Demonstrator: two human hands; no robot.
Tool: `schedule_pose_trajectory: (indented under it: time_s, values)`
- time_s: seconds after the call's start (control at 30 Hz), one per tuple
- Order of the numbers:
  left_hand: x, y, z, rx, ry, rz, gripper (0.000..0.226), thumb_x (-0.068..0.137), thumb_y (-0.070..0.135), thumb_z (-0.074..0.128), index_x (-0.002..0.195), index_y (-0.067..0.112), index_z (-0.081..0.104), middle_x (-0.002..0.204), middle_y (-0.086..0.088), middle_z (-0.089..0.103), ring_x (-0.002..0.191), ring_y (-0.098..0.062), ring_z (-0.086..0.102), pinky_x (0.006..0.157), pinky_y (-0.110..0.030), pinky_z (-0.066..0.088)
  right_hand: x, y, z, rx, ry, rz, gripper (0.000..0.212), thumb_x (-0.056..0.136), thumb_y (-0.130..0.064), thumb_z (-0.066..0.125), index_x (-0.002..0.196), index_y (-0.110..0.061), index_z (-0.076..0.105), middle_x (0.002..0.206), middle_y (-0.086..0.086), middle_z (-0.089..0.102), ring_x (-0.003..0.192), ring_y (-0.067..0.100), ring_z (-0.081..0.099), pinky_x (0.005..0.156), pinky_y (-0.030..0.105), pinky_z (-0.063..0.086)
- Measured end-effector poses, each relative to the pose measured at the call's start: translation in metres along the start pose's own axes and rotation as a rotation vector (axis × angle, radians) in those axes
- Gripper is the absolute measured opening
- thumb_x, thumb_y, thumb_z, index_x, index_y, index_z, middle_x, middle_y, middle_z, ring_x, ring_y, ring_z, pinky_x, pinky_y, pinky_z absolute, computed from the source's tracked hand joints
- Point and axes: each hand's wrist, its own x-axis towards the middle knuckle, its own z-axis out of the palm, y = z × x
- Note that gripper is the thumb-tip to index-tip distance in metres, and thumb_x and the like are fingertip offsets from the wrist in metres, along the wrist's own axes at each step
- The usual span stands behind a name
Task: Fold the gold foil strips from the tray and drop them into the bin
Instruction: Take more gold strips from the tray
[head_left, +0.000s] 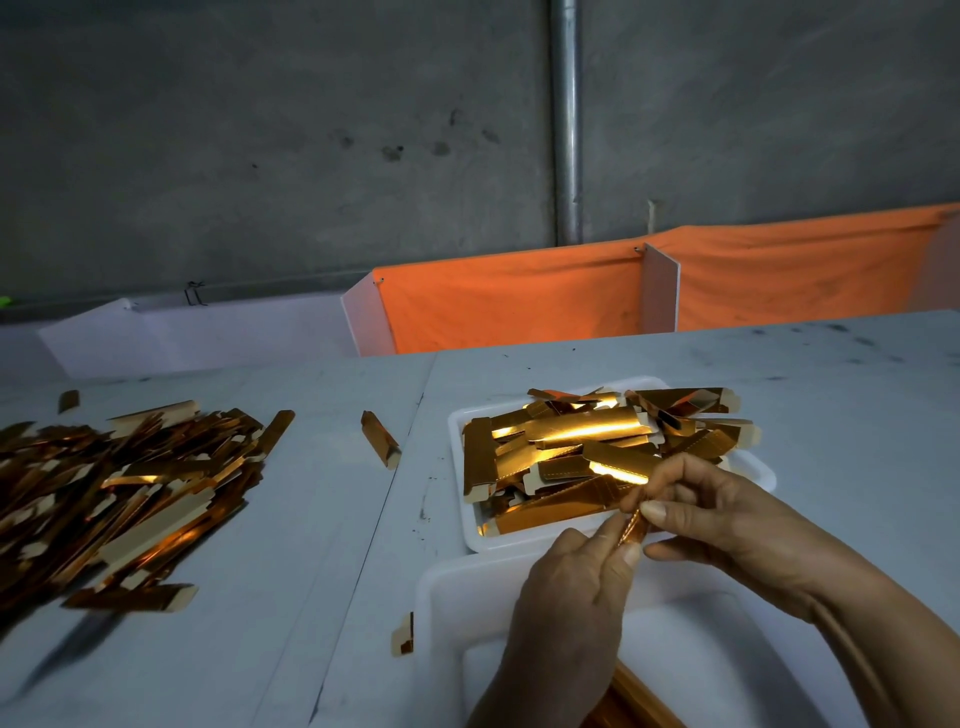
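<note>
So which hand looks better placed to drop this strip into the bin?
Probably the left hand: it pinches the strip directly over the white bin, while the right hand reaches in from farther off.

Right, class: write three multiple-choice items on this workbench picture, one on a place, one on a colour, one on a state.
1. Where does the big loose heap of gold foil strips lie?
A left tabletop
B white bin
C floor

2. What colour is the cloth behind the table?
A green
B orange
C blue

3. What are the left hand and right hand doing?
A resting flat
B pinching one gold strip
C lifting the white plastic tray

Answers: 1 A, heap spreads left; 2 B, cloth is orange; 3 B, both hands' fingertips grip it.
</note>
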Motion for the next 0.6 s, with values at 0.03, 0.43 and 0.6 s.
schedule_pose_trajectory:
  time_s: [0.03, 0.43, 0.6]
  values:
    - [0.000, 0.002, 0.000, 0.053, -0.013, 0.046, 0.045, 0.102, 0.040, 0.022, 0.145, 0.031, 0.032, 0.118, 0.008, 0.048, 0.100, 0.007, 0.039, 0.074, 0.004, 0.027, 0.000, 0.000, 0.001, 0.005, 0.003, -0.004, 0.036, 0.072, -0.019, 0.070, 0.105, -0.011, 0.059, 0.100, 0.014, 0.072, 0.095, 0.026, 0.070, 0.070, 0.027, 0.057]
    - [-0.004, 0.001, -0.013, 0.226, 0.020, 0.238, 0.038, 0.098, 0.032, 0.047, 0.134, 0.022, 0.053, 0.118, 0.003, 0.062, 0.104, -0.005, 0.056, 0.079, -0.002, 0.037, -0.005, -0.005, 0.003, -0.088, -0.022, -0.037, 0.017, 0.069, -0.023, 0.072, 0.079, -0.009, 0.072, 0.092, 0.015, 0.070, 0.090, 0.024, 0.069, 0.073, 0.026, 0.056]
    - [-0.006, 0.002, -0.012, 0.344, 0.158, 0.210, 0.046, 0.089, 0.036, 0.060, 0.133, 0.022, 0.054, 0.121, 0.007, 0.063, 0.108, -0.005, 0.058, 0.085, -0.007, 0.040, -0.004, -0.005, 0.005, -0.098, 0.000, -0.013, 0.016, 0.070, -0.020, 0.072, 0.079, -0.007, 0.072, 0.093, 0.020, 0.068, 0.091, 0.029, 0.069, 0.076, 0.028, 0.057]
